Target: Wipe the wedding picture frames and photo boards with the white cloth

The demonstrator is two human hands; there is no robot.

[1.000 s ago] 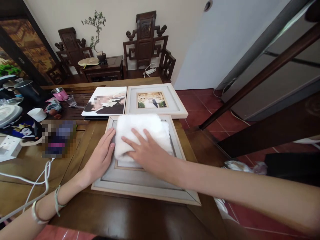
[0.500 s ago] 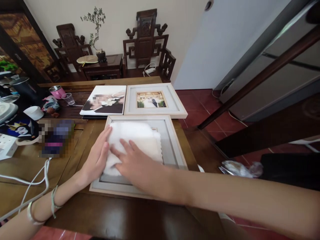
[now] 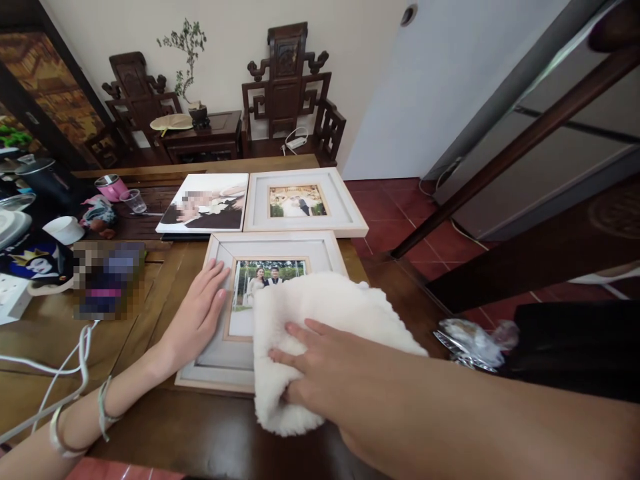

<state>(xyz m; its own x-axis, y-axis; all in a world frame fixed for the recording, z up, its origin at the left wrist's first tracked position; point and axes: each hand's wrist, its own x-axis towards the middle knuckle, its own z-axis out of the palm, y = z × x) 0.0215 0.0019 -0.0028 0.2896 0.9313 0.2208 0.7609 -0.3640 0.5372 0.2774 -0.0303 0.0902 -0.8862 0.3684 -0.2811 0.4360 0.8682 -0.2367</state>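
A pale wooden picture frame (image 3: 280,245) holding a photo of two people lies flat on the brown wooden table (image 3: 150,433). My left hand (image 3: 196,319) rests flat on the frame's left border, fingers spread. My right hand (image 3: 325,363) presses a fluffy white cloth (image 3: 330,313) down on the frame's lower right part. The cloth hangs over the frame's near edge and hides that corner.
A second framed photo (image 3: 300,200) and a frameless print (image 3: 203,203) lie further back on the table. Cups, a pink mug (image 3: 109,187), dishes and white cables (image 3: 60,373) crowd the left side. Carved chairs stand by the far wall; red tiled floor lies to the right.
My right hand has dragged the cloth from the frame's upper middle down and right to its near edge, uncovering the photo. My left hand stayed on the left border.
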